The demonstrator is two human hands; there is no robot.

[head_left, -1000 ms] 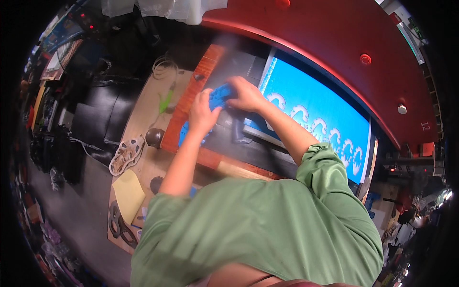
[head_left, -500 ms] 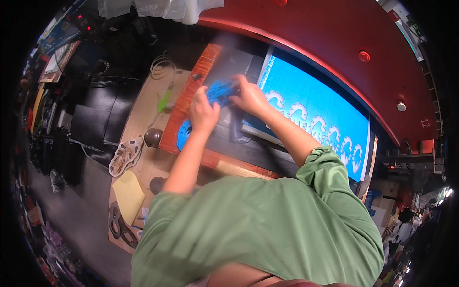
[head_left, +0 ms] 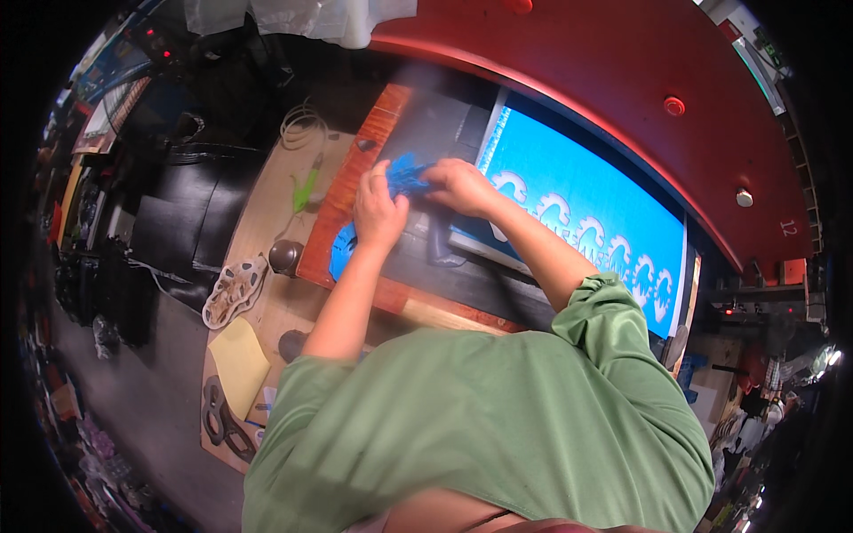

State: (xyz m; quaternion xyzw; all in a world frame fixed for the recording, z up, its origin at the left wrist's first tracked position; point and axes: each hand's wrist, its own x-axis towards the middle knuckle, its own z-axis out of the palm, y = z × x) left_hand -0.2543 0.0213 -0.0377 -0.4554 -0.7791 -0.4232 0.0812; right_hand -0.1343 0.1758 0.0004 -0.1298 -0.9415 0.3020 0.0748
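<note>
The left hand (head_left: pixel 379 216) has its grip closed around the near-left side of a small, bright blue toothed piece (head_left: pixel 407 174) (blurred at its edges), and the right hand (head_left: pixel 462 187) pinches its right end in a narrow grip. The piece is held above a dark flat panel (head_left: pixel 410 238) edged with a red-brown wooden frame (head_left: pixel 367 147). More flat blue pieces (head_left: pixel 341 252) lie by the left forearm, at the frame's lower-left corner. To the right, a large bright blue sheet (head_left: pixel 577 164) with a row of curved, toothed cut-outs lies beneath a red metal machine body (head_left: pixel 595 75). Crumpled translucent plastic (head_left: pixel 298 16), possibly a bag, hangs at the top; its contents cannot be made out. A pale wooden desk (head_left: pixel 267 206) carries a yellow sheet (head_left: pixel 240 362).
</note>
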